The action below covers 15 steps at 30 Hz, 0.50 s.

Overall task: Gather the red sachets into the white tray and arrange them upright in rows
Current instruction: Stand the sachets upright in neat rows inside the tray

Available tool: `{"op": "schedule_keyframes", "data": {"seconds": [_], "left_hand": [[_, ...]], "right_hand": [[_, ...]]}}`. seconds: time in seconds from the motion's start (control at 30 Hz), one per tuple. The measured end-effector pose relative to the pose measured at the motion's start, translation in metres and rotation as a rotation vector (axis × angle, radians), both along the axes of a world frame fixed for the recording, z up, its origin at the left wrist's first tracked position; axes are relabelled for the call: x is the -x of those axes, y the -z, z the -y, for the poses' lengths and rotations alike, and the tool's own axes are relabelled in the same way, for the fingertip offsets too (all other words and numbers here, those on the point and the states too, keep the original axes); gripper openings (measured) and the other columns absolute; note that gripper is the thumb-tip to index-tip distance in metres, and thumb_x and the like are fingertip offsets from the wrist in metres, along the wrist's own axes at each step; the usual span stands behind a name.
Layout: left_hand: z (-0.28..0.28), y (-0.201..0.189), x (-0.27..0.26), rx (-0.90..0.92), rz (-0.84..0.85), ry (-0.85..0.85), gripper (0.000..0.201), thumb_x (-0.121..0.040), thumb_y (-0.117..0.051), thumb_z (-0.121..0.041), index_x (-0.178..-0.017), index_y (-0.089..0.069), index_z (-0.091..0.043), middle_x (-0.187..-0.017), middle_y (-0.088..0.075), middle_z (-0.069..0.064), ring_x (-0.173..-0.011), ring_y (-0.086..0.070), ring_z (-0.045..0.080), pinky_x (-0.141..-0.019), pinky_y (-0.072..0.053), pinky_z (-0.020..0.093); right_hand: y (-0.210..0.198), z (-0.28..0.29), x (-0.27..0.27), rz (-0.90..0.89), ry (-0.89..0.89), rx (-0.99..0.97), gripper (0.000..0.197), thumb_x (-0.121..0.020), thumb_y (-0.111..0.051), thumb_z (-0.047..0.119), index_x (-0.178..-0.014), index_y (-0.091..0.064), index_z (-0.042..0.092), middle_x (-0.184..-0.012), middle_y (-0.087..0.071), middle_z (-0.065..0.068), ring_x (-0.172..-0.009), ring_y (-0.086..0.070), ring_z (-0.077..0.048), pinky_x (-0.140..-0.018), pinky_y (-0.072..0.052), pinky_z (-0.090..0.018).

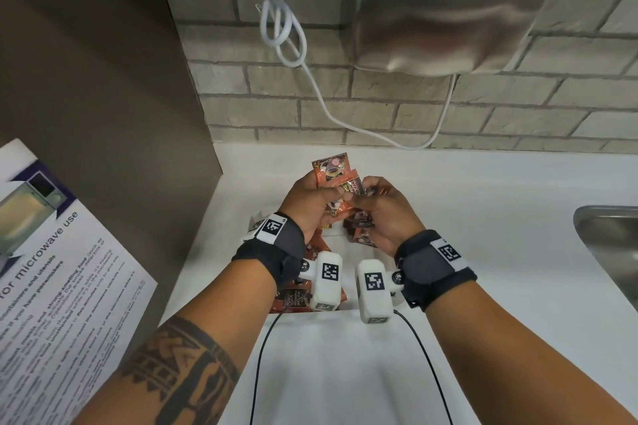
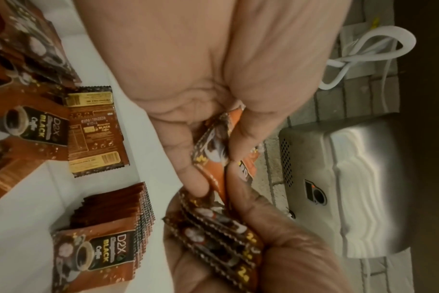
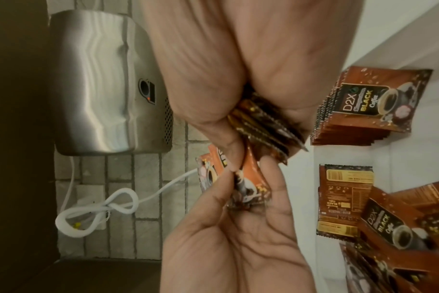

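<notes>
Both hands are raised over the white tray (image 1: 335,239) on the counter. My left hand (image 1: 328,195) pinches a red coffee sachet (image 2: 213,142) between thumb and fingers, with another sachet (image 1: 330,171) sticking up behind it. My right hand (image 1: 367,193) grips a stack of several sachets (image 3: 263,128) edge-on. The two hands touch at the fingertips. Inside the tray, a row of sachets (image 2: 108,237) stands upright, one sachet (image 2: 95,128) lies back side up, and a loose pile (image 2: 25,119) lies beside it under my left wrist.
A steel hand dryer (image 1: 448,10) hangs on the brick wall above, and a looped white cable (image 1: 286,34) runs down from it. A steel sink (image 1: 611,238) is at the right. A grey panel with a microwave notice (image 1: 51,269) closes the left side.
</notes>
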State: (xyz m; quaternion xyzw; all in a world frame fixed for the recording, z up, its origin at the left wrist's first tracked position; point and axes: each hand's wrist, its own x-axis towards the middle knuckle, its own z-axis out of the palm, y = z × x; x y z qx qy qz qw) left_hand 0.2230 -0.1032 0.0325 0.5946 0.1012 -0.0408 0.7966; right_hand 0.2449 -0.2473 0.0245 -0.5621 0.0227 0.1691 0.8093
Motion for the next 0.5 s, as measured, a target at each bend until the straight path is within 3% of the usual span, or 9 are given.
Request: {"op": "schedule_keyframes", "data": {"seconds": [0.17, 0.33, 0.43, 0.5], "left_hand": [[-0.002, -0.004, 0.001, -0.045, 0.036, -0.010, 0.038, -0.084, -0.075, 0.001, -0.118, -0.064, -0.011, -0.108, -0.075, 0.009, -0.095, -0.073, 0.019, -0.073, -0.059, 0.029], [0.000, -0.001, 0.006, 0.014, 0.061, 0.060, 0.039, -0.086, -0.073, 0.002, -0.122, -0.064, -0.008, -0.106, -0.074, 0.007, -0.095, -0.073, 0.018, -0.078, -0.059, 0.031], [0.000, -0.004, 0.006, -0.011, 0.037, 0.037, 0.021, -0.094, -0.067, -0.006, -0.114, -0.060, -0.006, -0.096, -0.071, 0.007, -0.077, -0.071, 0.016, -0.076, -0.062, 0.035], [-0.003, -0.005, 0.004, -0.031, -0.008, -0.028, 0.006, -0.100, -0.057, -0.005, -0.101, -0.054, -0.009, -0.087, -0.065, 0.009, -0.066, -0.064, 0.018, -0.068, -0.063, 0.036]], "right_hand": [[-0.005, 0.000, 0.001, 0.029, 0.096, -0.088, 0.029, -0.086, -0.066, -0.010, -0.092, -0.056, 0.017, -0.086, -0.069, -0.012, -0.077, -0.067, -0.027, -0.075, -0.055, -0.042], [-0.012, 0.006, 0.000, 0.046, 0.001, -0.119, 0.029, -0.081, -0.074, -0.004, -0.096, -0.059, 0.015, -0.095, -0.071, -0.014, -0.095, -0.066, -0.033, -0.090, -0.053, -0.051], [-0.017, 0.010, 0.000, 0.025, 0.012, -0.137, 0.027, -0.088, -0.061, -0.009, -0.096, -0.057, 0.017, -0.095, -0.071, -0.015, -0.091, -0.069, -0.032, -0.083, -0.055, -0.045], [-0.019, 0.014, -0.001, 0.016, 0.037, -0.165, 0.028, -0.092, -0.051, -0.009, -0.104, -0.052, 0.016, -0.104, -0.073, -0.020, -0.098, -0.071, -0.034, -0.088, -0.054, -0.047]]}}
